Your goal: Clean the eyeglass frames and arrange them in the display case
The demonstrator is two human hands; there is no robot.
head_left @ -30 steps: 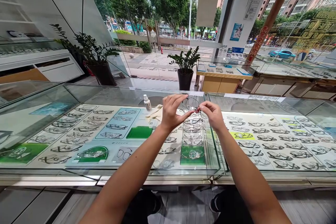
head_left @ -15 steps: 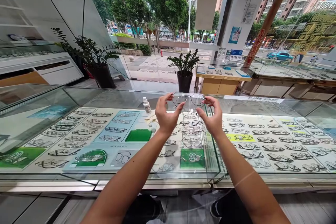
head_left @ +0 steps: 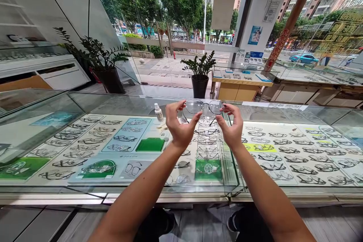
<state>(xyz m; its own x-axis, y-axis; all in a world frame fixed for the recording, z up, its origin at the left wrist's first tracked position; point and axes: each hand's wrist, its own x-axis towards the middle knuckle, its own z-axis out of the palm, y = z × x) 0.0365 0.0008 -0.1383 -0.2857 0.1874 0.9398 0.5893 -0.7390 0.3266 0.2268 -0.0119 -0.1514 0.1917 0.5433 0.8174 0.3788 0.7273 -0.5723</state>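
A pair of eyeglasses with a thin dark frame and clear lenses is raised above the glass counter. My left hand grips its left side, fingers curled at the outer rim and thumb by the lower edge of the lens. At the other end, my right hand pinches the frame near the hinge. The temples reach down toward me between my hands. On the counter top, left of my left hand, stands a small white spray bottle beside a folded beige cloth.
Under the glass of the display counter lie rows of eyeglasses and a green tray. Beyond it are a potted plant, a wooden cabinet and a large window. A second potted plant stands further left.
My hands have moved slightly apart and tilted the eyeglasses, so the lens faces and a temple show more. The view has shifted slightly.
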